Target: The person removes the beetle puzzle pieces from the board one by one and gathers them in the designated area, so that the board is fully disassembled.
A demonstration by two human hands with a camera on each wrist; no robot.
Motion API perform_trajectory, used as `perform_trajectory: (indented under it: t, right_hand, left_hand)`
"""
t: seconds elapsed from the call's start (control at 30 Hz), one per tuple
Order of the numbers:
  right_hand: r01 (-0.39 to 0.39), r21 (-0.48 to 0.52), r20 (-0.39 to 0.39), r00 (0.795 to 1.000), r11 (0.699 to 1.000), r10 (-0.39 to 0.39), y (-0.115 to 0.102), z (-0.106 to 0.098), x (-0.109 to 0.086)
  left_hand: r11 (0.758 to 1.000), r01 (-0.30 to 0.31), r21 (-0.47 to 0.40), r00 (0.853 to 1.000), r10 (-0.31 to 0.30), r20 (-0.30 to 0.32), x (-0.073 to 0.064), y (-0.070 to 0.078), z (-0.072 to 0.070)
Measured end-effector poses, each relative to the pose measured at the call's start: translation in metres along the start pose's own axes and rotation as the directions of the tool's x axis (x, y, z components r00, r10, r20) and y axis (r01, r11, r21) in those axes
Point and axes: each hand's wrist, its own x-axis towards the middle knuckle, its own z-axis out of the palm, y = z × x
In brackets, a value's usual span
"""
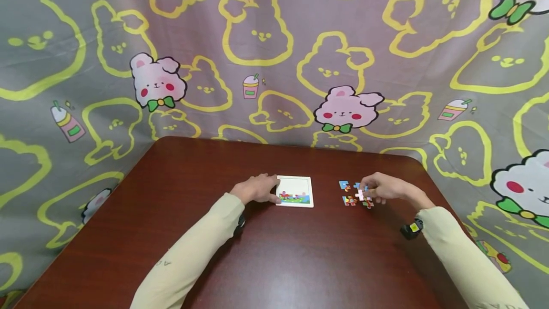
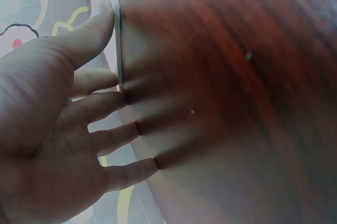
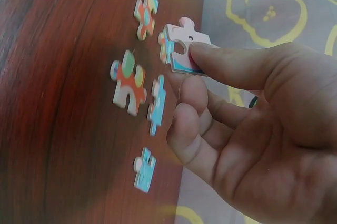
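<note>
In the head view a white-framed jigsaw puzzle tray [image 1: 294,185] lies flat, with joined colourful pieces [image 1: 297,198] along its near side and a bare white area behind them. My left hand [image 1: 256,188] rests at its left edge, fingers extended and spread; the left wrist view shows fingertips against the table and the thumb at the tray's rim. To the right, my right hand [image 1: 384,187] pinches a pale pink jigsaw piece [image 3: 178,32] between thumb and fingers, raised above the table. Below it lie several loose jigsaw pieces [image 3: 129,84], blue, orange and green.
The dark red-brown table [image 1: 266,247] reaches back to a grey curtain [image 1: 274,75] printed with yellow outlines and pink rabbits. A stretch of bare tabletop separates the tray from the loose pieces. A small black device [image 1: 412,229] sits at the right wrist.
</note>
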Motion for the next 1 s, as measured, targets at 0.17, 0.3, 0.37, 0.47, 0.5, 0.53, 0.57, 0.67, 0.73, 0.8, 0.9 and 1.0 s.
perform_trajectory:
  t: [0.17, 0.3, 0.37, 0.47, 0.5, 0.53, 0.57, 0.67, 0.73, 0.8, 0.9, 1.0]
  right_hand:
    - [-0.025, -0.007, -0.006, 1.0, 1.0, 0.025, 0.009, -0.001, -0.006]
    - [-0.041, 0.0, -0.012, 0.999, 0.999, 0.041, 0.014, -0.003, -0.012]
    - [-0.059, 0.003, -0.015, 0.998, 0.998, 0.059, 0.016, -0.004, -0.014]
    - [-0.099, 0.003, -0.019, 0.995, 0.995, 0.099, 0.018, -0.004, -0.017]
    - [-0.107, 0.002, -0.02, 0.994, 0.994, 0.107, 0.019, -0.004, -0.018]
    - [-0.114, 0.003, -0.019, 0.993, 0.993, 0.114, 0.02, -0.004, -0.018]
    - [-0.121, 0.003, -0.018, 0.992, 0.993, 0.121, 0.021, -0.004, -0.019]
    - [-0.127, 0.007, -0.019, 0.992, 0.992, 0.127, 0.022, -0.003, -0.021]
    - [-0.135, 0.011, -0.019, 0.991, 0.991, 0.135, 0.022, -0.003, -0.023]
    - [-0.147, 0.015, -0.017, 0.989, 0.989, 0.147, 0.023, -0.003, -0.025]
    - [-0.154, 0.015, -0.01, 0.988, 0.988, 0.154, 0.024, -0.003, -0.028]
    - [-0.158, 0.007, 0.004, 0.987, 0.987, 0.158, 0.026, -0.002, -0.031]
  left_hand:
    - [1.0, -0.003, 0.007, 1.0, 0.003, 0.003, -0.002, 0.0, 0.001]
    - [1.0, -0.005, 0.009, 1.0, 0.005, 0.001, -0.003, -0.001, 0.002]
    - [1.0, -0.009, 0.013, 1.0, 0.009, -0.002, -0.003, -0.001, 0.002]
    - [1.0, -0.014, 0.016, 1.0, 0.014, -0.005, -0.004, -0.001, 0.003]
    - [1.0, -0.015, 0.017, 1.0, 0.015, -0.005, -0.004, -0.001, 0.003]
    - [1.0, -0.018, 0.016, 1.0, 0.018, -0.006, -0.004, -0.001, 0.003]
    - [1.0, -0.02, 0.017, 1.0, 0.02, -0.008, -0.004, -0.001, 0.003]
    - [0.999, -0.024, 0.023, 1.0, 0.024, -0.011, -0.004, -0.001, 0.002]
    - [0.999, -0.023, 0.027, 1.0, 0.023, -0.01, -0.005, -0.001, 0.002]
    - [0.999, -0.018, 0.029, 1.0, 0.018, -0.005, -0.005, -0.001, 0.002]
    - [1.0, -0.011, 0.028, 1.0, 0.011, 0.001, -0.005, 0.0, 0.003]
    - [1.0, -0.012, 0.026, 1.0, 0.012, 0.006, -0.006, 0.0, 0.002]
